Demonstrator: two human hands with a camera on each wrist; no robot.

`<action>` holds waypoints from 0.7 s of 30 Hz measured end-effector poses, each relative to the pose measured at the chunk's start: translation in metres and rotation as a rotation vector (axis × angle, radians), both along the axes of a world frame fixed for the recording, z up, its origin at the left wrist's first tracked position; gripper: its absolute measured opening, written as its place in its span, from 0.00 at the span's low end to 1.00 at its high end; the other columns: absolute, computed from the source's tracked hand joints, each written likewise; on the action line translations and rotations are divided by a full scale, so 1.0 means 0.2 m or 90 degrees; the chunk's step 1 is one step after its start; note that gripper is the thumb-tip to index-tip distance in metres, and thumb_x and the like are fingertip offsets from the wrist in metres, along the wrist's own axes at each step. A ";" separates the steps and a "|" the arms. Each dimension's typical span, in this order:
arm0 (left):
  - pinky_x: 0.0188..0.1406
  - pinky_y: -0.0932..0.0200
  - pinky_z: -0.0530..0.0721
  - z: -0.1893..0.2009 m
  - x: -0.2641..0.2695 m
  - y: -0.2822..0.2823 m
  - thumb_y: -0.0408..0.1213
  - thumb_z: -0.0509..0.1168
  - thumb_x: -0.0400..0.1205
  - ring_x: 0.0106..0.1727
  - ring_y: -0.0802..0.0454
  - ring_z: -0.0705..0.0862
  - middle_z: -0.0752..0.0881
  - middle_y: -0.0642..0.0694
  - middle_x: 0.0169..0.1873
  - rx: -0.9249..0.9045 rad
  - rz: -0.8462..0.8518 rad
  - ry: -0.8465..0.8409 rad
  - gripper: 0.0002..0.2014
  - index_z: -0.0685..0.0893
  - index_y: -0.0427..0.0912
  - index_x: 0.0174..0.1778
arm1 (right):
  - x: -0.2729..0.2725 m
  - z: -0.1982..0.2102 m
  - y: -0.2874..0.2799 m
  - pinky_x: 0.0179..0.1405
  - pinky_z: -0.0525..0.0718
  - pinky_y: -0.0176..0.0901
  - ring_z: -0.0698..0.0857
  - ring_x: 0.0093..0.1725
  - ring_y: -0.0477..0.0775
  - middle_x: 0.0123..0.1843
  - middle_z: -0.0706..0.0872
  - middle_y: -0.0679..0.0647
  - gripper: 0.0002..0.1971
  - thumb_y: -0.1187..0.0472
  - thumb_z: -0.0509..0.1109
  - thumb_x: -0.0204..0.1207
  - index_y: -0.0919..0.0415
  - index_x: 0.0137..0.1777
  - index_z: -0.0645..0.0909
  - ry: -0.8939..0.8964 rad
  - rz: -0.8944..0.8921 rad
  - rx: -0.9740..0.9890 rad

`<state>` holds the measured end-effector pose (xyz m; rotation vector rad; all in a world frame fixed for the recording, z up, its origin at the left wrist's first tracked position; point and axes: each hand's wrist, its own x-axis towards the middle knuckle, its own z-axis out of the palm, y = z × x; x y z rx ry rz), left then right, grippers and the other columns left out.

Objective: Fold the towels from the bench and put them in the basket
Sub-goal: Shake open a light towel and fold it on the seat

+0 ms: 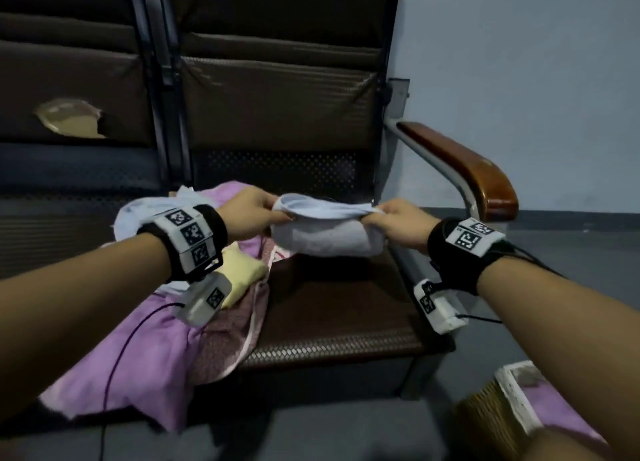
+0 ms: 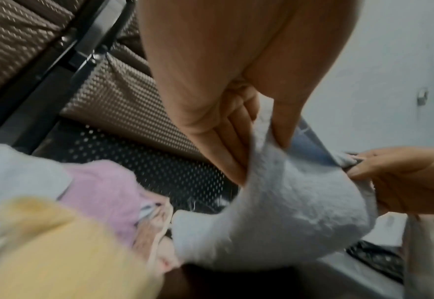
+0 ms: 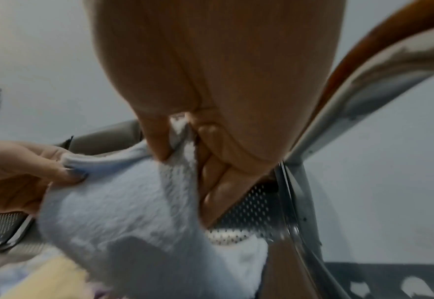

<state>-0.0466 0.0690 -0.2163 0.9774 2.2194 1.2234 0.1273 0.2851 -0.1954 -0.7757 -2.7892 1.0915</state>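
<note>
A pale blue towel [image 1: 325,228] hangs doubled over between my two hands, just above the brown bench seat [image 1: 339,308]. My left hand [image 1: 256,211] pinches its left end, thumb on one side and fingers on the other [image 2: 226,141]. My right hand [image 1: 391,218] pinches the right end the same way [image 3: 210,165]. The towel [image 2: 287,212] sags in a loop below both grips [image 3: 123,208]. A wicker basket [image 1: 498,412] with a white rim stands on the floor at the lower right, with pink cloth in it.
A heap of towels lies on the seat to the left: pink [image 1: 145,356], yellow [image 1: 239,280] and another pale one [image 1: 138,214]. A brown armrest [image 1: 464,166] on a metal frame bounds the bench on the right. The backrest [image 1: 277,107] rises behind.
</note>
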 end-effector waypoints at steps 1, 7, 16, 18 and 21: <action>0.51 0.43 0.90 -0.07 0.03 -0.02 0.34 0.71 0.83 0.42 0.44 0.88 0.90 0.35 0.41 -0.060 -0.026 -0.034 0.07 0.90 0.32 0.46 | 0.03 -0.07 -0.01 0.34 0.73 0.44 0.79 0.31 0.54 0.29 0.82 0.56 0.15 0.59 0.69 0.81 0.67 0.35 0.83 -0.055 0.017 -0.042; 0.28 0.59 0.87 -0.20 0.11 -0.08 0.36 0.68 0.85 0.26 0.48 0.86 0.89 0.39 0.33 -0.242 -0.139 -0.241 0.10 0.88 0.34 0.42 | 0.12 -0.23 -0.06 0.19 0.77 0.37 0.78 0.19 0.50 0.22 0.80 0.53 0.10 0.65 0.68 0.78 0.65 0.35 0.81 -0.246 0.011 -0.242; 0.45 0.43 0.91 -0.37 -0.11 0.18 0.41 0.67 0.85 0.44 0.39 0.88 0.87 0.38 0.48 -0.120 0.107 -0.206 0.10 0.82 0.35 0.51 | -0.16 -0.32 0.07 0.28 0.80 0.40 0.85 0.31 0.54 0.34 0.87 0.56 0.07 0.61 0.76 0.74 0.65 0.40 0.85 -0.077 -0.161 -0.175; 0.37 0.50 0.89 -0.42 -0.16 0.23 0.43 0.67 0.84 0.40 0.42 0.87 0.86 0.40 0.44 -0.102 0.154 -0.179 0.11 0.82 0.36 0.52 | -0.23 -0.36 0.09 0.31 0.78 0.44 0.82 0.30 0.57 0.33 0.84 0.59 0.07 0.62 0.74 0.74 0.65 0.38 0.84 -0.070 -0.188 -0.156; 0.21 0.65 0.78 -0.49 -0.20 0.27 0.44 0.68 0.83 0.34 0.51 0.83 0.86 0.43 0.39 -0.145 0.192 -0.050 0.10 0.83 0.41 0.42 | -0.29 -0.42 0.11 0.22 0.72 0.39 0.76 0.24 0.56 0.26 0.79 0.57 0.11 0.64 0.70 0.73 0.62 0.29 0.78 -0.065 -0.212 -0.105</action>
